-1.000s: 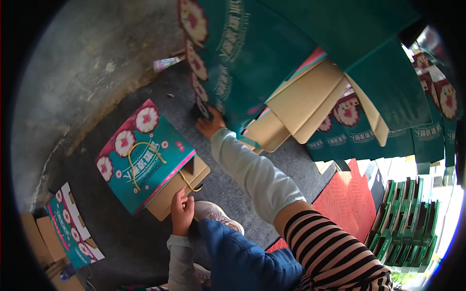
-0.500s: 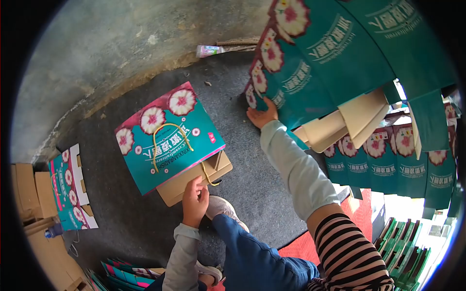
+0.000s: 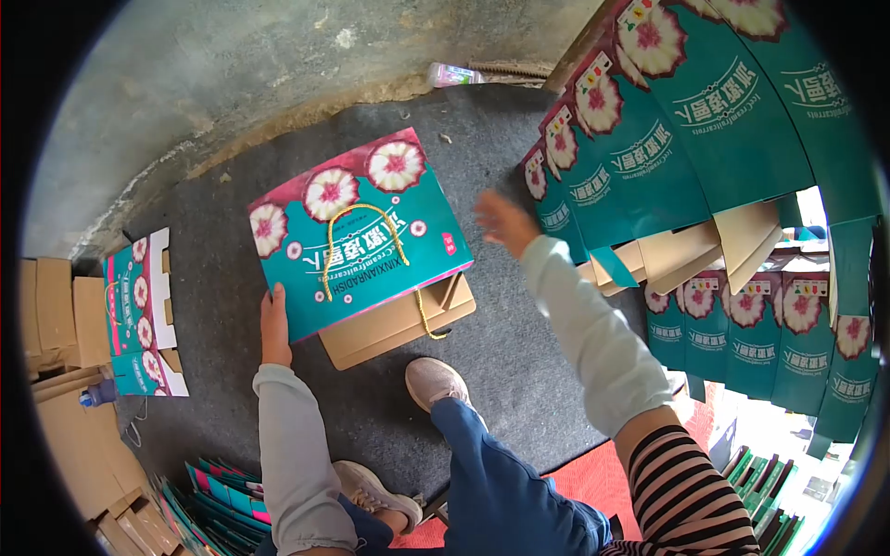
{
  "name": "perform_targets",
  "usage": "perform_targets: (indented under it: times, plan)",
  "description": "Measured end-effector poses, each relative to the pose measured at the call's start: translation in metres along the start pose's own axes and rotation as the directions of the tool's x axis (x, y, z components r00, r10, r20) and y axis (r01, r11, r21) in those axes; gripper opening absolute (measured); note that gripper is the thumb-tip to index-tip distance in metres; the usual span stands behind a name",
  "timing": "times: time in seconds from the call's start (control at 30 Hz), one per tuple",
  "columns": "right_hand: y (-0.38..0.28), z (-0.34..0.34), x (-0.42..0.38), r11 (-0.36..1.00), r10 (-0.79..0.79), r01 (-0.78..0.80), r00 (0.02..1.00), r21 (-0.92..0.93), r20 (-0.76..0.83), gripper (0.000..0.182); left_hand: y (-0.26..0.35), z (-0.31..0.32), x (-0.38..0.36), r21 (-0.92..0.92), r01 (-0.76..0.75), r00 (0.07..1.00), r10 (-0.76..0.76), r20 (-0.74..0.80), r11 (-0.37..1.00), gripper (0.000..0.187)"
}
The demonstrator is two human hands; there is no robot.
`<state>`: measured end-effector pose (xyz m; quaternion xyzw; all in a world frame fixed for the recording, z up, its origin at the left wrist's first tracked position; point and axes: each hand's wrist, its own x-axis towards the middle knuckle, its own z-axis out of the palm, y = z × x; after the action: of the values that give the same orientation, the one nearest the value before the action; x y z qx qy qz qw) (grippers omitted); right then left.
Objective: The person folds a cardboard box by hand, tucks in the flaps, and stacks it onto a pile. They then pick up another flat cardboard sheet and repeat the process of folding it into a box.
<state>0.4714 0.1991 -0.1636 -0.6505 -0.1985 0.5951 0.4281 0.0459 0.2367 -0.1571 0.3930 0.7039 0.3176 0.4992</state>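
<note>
A teal gift carton (image 3: 362, 278) with pink-white radish slices and yellow rope handles lies on the dark floor mat, its brown cardboard flap (image 3: 399, 329) sticking out on the near side. Along the carton's left edge rests my left hand (image 3: 275, 326), touching it with fingers stretched out. My right hand (image 3: 507, 222) is in the air between this carton and a stack of matching cartons (image 3: 649, 157) at right. It is slightly blurred, fingers apart, with nothing in it.
More teal cartons (image 3: 751, 338) stand in a row at right. A printed carton sheet (image 3: 144, 315) and brown cardboard (image 3: 79, 445) are at left. Folded teal cartons (image 3: 227, 491) lie near my feet. By the concrete wall (image 3: 278, 74) lies a plastic packet (image 3: 454, 76).
My left hand has gone from the brown flap to the carton's left edge. My right hand has come away from the stacked cartons. The view has shifted.
</note>
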Motion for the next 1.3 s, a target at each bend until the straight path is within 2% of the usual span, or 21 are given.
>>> perform_targets:
  times: [0.07, 0.17, 0.27, 0.37, 0.47, 0.53, 0.6, 0.63, 0.67, 0.7, 0.73, 0.77, 0.87, 0.93, 0.97, 1.0, 1.07, 1.13, 1.23, 1.27, 1.3]
  plan:
    - [0.003, 0.044, -0.009, 0.969, -0.117, 0.155, 0.974, -0.190, 0.196, 0.061, 0.002, 0.007, -0.003, 0.002, 0.008, 0.996, -0.008, 0.087, 1.000, 0.067]
    - [-0.002, 0.053, -0.015, 0.794, -0.197, 0.189, 0.979, -0.577, 0.050, 0.065, 0.006, 0.011, -0.012, -0.008, -0.064, 0.993, 0.065, 0.097, 0.998, 0.067]
    - [0.003, 0.024, -0.007, 0.759, -0.244, 0.169, 0.969, -0.628, -0.035, 0.071, 0.017, 0.029, -0.034, 0.141, -0.164, 0.977, 0.140, 0.162, 0.976, 0.067]
    - [-0.017, -0.002, -0.042, 0.736, -0.189, 0.067, 0.976, -0.674, -0.109, 0.079, 0.035, 0.054, -0.077, 0.211, -0.239, 0.951, 0.185, 0.248, 0.948, 0.073]
    - [0.005, -0.060, -0.024, 0.736, -0.160, -0.006, 0.970, -0.677, -0.183, 0.084, 0.058, 0.067, -0.122, 0.239, -0.247, 0.920, 0.150, 0.361, 0.939, 0.079]
    - [-0.009, -0.073, -0.041, 0.720, -0.107, -0.043, 0.979, -0.693, -0.172, 0.086, 0.063, 0.071, -0.147, 0.172, -0.254, 0.884, 0.156, 0.440, 0.952, 0.078]
    - [-0.014, -0.085, -0.050, 0.698, -0.079, -0.055, 0.985, -0.714, -0.154, 0.084, 0.052, 0.074, -0.162, 0.155, -0.132, 0.862, 0.036, 0.505, 0.979, 0.077]
    - [-0.011, -0.095, -0.050, 0.684, -0.079, -0.051, 0.986, -0.727, -0.143, 0.081, 0.046, 0.075, -0.172, 0.133, -0.150, 0.864, 0.064, 0.500, 0.980, 0.068]
    - [-0.007, -0.104, -0.050, 0.668, -0.079, -0.047, 0.988, -0.743, -0.134, 0.078, 0.039, 0.074, -0.182, 0.096, -0.119, 0.828, 0.045, 0.559, 0.988, 0.070]
    - [-0.014, -0.104, -0.061, 0.628, 0.032, -0.133, 0.989, -0.767, -0.146, 0.084, 0.036, 0.074, -0.196, 0.083, -0.032, 0.814, -0.022, 0.580, 0.996, 0.069]
    - [-0.015, -0.105, -0.069, 0.593, 0.028, -0.130, 0.990, -0.794, -0.141, 0.089, 0.031, 0.073, -0.206, 0.070, 0.058, 0.795, -0.089, 0.600, 0.996, 0.069]
    - [-0.013, -0.107, -0.080, 0.561, 0.030, -0.130, 0.990, -0.818, -0.137, 0.094, 0.019, 0.071, -0.205, 0.163, 0.202, 0.643, -0.256, 0.721, 0.966, 0.076]
    - [0.003, -0.119, -0.107, 0.436, 0.070, -0.167, 0.986, -0.884, -0.151, 0.103, -0.010, 0.067, -0.236, 0.287, 0.408, 0.437, -0.461, 0.772, 0.867, 0.089]
    - [0.015, -0.120, -0.136, 0.376, 0.069, -0.172, 0.985, -0.911, -0.158, 0.103, -0.029, 0.062, -0.248, 0.414, 0.422, 0.157, -0.515, 0.843, 0.806, 0.101]
    - [0.020, -0.123, -0.144, 0.257, 0.027, -0.091, 0.996, -0.962, -0.087, 0.100, -0.039, 0.061, -0.253, 0.472, 0.388, 0.067, -0.536, 0.842, 0.791, 0.106]
    - [0.026, -0.128, -0.153, 0.290, 0.048, -0.107, 0.994, -0.951, -0.097, 0.098, -0.041, 0.059, -0.255, 0.520, 0.399, -0.020, -0.560, 0.829, 0.755, 0.101]
    - [0.040, -0.136, -0.176, 0.354, 0.096, -0.139, 0.989, -0.925, -0.111, 0.093, -0.044, 0.055, -0.255, 0.549, 0.264, -0.034, -0.562, 0.827, 0.793, 0.096]
    - [0.052, -0.143, -0.207, 0.312, 0.227, -0.190, 0.966, -0.931, -0.121, 0.083, -0.077, 0.068, -0.253, 0.587, -0.045, -0.149, -0.586, 0.796, 0.809, 0.091]
    - [0.092, -0.171, -0.261, 0.401, 0.130, -0.220, 0.975, -0.889, -0.183, 0.074, -0.072, 0.084, -0.255, 0.481, -0.420, -0.254, -0.609, 0.752, 0.769, 0.086]
    - [0.116, -0.192, -0.268, 0.423, 0.071, -0.228, 0.973, -0.877, -0.219, 0.073, -0.065, 0.088, -0.257, 0.426, -0.515, -0.273, -0.614, 0.741, 0.744, 0.085]
    - [0.126, -0.202, -0.279, 0.415, 0.081, -0.279, 0.959, -0.866, -0.270, 0.071, -0.074, 0.099, -0.254, 0.468, -0.546, -0.332, -0.692, 0.641, 0.695, 0.085]
